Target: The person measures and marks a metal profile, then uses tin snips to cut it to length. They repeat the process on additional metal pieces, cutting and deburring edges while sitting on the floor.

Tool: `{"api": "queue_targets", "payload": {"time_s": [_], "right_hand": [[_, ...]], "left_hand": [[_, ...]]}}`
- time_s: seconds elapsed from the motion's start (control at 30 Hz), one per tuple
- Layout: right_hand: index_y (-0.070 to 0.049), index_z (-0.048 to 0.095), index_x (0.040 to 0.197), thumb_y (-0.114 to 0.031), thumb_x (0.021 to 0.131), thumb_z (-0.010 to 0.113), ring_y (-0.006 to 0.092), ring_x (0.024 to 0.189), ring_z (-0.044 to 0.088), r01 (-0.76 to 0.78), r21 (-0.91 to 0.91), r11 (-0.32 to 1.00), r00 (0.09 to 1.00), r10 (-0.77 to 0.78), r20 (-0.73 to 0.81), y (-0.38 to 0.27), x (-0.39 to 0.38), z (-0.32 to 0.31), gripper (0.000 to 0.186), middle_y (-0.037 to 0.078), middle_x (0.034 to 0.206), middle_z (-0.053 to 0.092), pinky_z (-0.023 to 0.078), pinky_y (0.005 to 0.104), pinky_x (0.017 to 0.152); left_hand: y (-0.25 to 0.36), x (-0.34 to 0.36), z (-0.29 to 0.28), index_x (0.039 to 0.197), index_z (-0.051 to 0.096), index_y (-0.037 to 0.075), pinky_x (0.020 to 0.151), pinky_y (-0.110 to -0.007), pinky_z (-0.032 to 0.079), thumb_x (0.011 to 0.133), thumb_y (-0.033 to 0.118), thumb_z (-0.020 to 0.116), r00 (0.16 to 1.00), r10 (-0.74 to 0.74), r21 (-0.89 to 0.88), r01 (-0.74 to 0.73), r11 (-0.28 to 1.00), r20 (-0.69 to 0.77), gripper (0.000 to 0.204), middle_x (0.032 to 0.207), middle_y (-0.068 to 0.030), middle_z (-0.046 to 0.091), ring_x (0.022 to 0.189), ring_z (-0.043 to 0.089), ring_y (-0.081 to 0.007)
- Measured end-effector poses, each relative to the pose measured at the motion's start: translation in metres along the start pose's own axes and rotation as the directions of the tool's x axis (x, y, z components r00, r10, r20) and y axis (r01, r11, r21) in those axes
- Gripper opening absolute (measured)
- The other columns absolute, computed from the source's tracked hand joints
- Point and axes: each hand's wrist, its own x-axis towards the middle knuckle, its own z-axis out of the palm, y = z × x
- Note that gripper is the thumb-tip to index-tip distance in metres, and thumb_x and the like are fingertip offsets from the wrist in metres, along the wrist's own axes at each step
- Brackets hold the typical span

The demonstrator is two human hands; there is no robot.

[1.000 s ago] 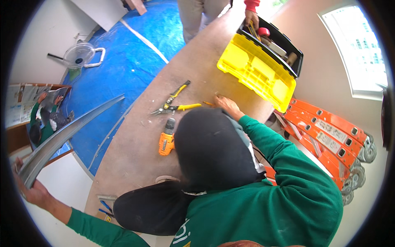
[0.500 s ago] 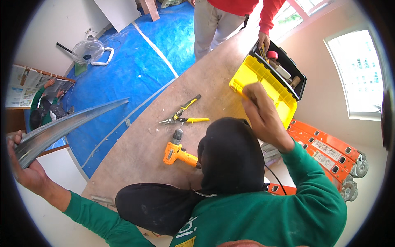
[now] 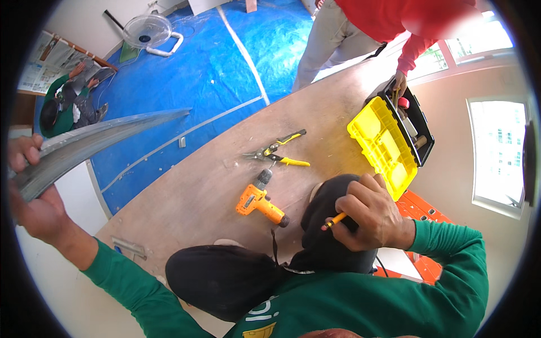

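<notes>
At the far left, my left hand [image 3: 40,213] is closed round the near end of a long grey metal channel [image 3: 93,143], which points away over the blue sheet. My right hand [image 3: 372,214], above my bent knee, grips a yellow pencil [image 3: 337,219] whose reddish eraser end sticks out to the left. Between my hands, on the brownish board, lies an orange cordless drill [image 3: 253,200]. Just beyond its chuck rest yellow-and-black tin snips [image 3: 294,162], their jaws pointing left.
A toolbox with a raised yellow lid [image 3: 389,147] stands at the right; a person in red [image 3: 372,22] reaches into it. Orange ladders [image 3: 422,208] lie behind my right arm. A fan [image 3: 147,31] and another person [image 3: 66,107] are at the far left, by the blue sheet [image 3: 169,73].
My right hand has come down from beside the toolbox to above my knee, with the pencil now plainly visible. My left hand still holds the channel. The person in red leans further over the toolbox.
</notes>
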Motion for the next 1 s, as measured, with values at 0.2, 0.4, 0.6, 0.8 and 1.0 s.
{"api": "queue_targets", "payload": {"time_s": [0.2, 0.4, 0.6, 0.8, 1.0], "right_hand": [[-0.012, 0.06, 0.096, -0.024, 0.081, 0.08, 0.0312, 0.091, 0.059, -0.065, 0.121, 0.991, 0.983, 0.043, 0.179, -0.012, -0.004, -0.04, 0.028, 0.009, 0.092, 0.056, 0.042, 0.0466, 0.079], [-0.01, 0.062, 0.098, -0.027, 0.09, 0.072, 0.0352, 0.097, 0.063, -0.218, 0.152, 0.964, 0.94, 0.166, 0.297, -0.032, -0.018, -0.064, 0.021, 0.012, 0.095, 0.064, 0.046, 0.0501, 0.082], [-0.008, 0.066, 0.103, -0.032, 0.097, 0.068, 0.0389, 0.096, 0.071, -0.308, 0.126, 0.943, 0.884, 0.234, 0.405, -0.05, -0.043, -0.072, 0.025, 0.019, 0.093, 0.073, 0.05, 0.0526, 0.089], [-0.004, 0.069, 0.131, -0.036, 0.1, 0.076, 0.0382, 0.097, 0.075, -0.583, 0.559, 0.589, 0.796, 0.55, 0.251, -0.147, 0.022, -0.098, 0.046, 0.022, 0.099, 0.076, 0.058, 0.0475, 0.092], [-0.001, 0.054, 0.151, -0.023, 0.099, 0.083, 0.0191, 0.109, 0.067, -0.287, 0.946, 0.151, 0.787, 0.601, 0.143, -0.263, 0.168, -0.208, 0.063, 0.005, 0.111, 0.07, 0.057, 0.0375, 0.095]], "left_hand": [[-0.027, -0.045, -0.001, 0.13, 0.066, -0.001, 0.115, -0.047, 0.048, 0.11, 0.031, 0.07, 0.942, -0.303, 0.355, 0.334, 0.873, -0.14, 0.038, 0.122, -0.0169, 0.073, 0.119, 0.069, -0.0296], [-0.044, -0.062, 0.034, 0.134, 0.07, 0.004, 0.111, -0.038, 0.049, 0.11, 0.04, 0.07, 0.765, -0.602, 0.397, 0.638, 0.66, -0.229, 0.044, 0.131, -0.011, 0.073, 0.125, 0.065, -0.0245], [0.01, 0.012, 0.044, 0.125, 0.075, 0.003, 0.103, -0.04, 0.053, 0.107, 0.027, 0.074, 0.821, -0.468, 0.371, 0.567, 0.735, -0.328, 0.03, 0.127, -0.012, 0.073, 0.118, 0.068, -0.0271], [0.167, 0.145, 0.035, 0.116, 0.075, 0.003, 0.095, -0.039, 0.055, 0.101, 0.012, 0.077, 0.938, -0.324, 0.369, 0.346, 0.863, -0.121, 0.018, 0.116, -0.0127, 0.074, 0.107, 0.07, -0.0303], [0.326, 0.275, 0.069, 0.117, 0.067, 0.003, 0.092, -0.045, 0.055, 0.081, -0.004, 0.072, 0.964, -0.26, 0.265, 0.236, 0.935, 0.057, 0.037, 0.114, -0.0173, 0.066, 0.107, 0.068, -0.041]]}}
